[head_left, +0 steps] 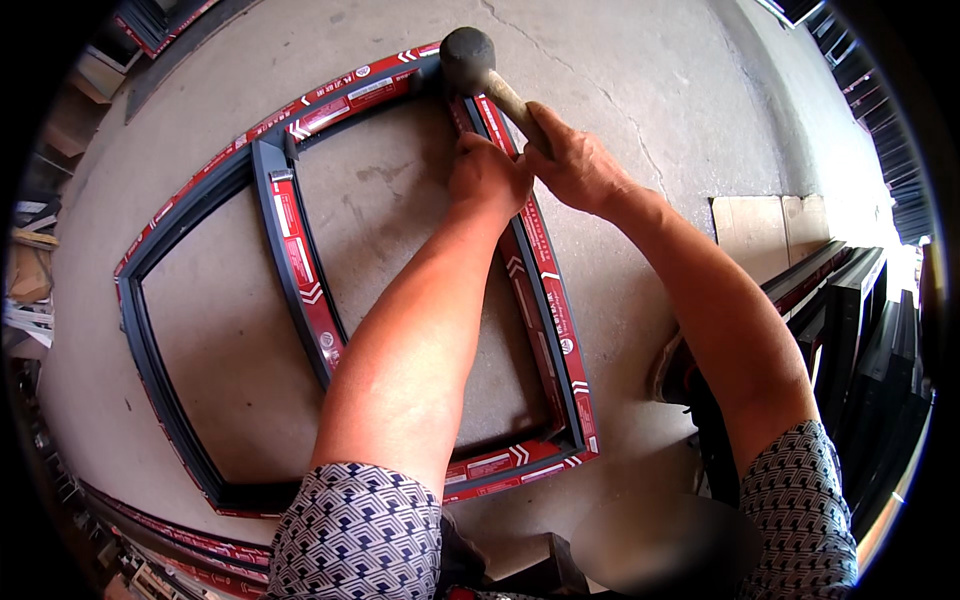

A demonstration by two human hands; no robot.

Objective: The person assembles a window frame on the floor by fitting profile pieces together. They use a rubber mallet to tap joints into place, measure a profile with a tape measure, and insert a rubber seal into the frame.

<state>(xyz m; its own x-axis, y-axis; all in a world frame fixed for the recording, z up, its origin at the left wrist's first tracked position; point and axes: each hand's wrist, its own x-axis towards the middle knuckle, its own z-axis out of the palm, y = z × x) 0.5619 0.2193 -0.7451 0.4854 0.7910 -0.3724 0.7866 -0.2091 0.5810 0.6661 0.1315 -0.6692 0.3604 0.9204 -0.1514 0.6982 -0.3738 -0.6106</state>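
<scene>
A dark grey window frame (292,235) with red protective film lies on the concrete floor, split in two by a bar. My right hand (580,165) is closed round the wooden handle of a rubber mallet (468,58). The mallet's black head is over the frame's far right corner; I cannot tell if it touches. Close beside it, my left hand (490,178) is closed on the frame's right-hand bar, just below that corner. Part of the bar is hidden behind this hand and forearm.
Dark profiles (850,310) are stacked at the right, next to a flat piece of cardboard (750,232). More red-filmed profiles (180,545) lie at the lower left. Boxes and scraps (35,265) line the left edge. A shoe (672,372) shows beneath my right arm.
</scene>
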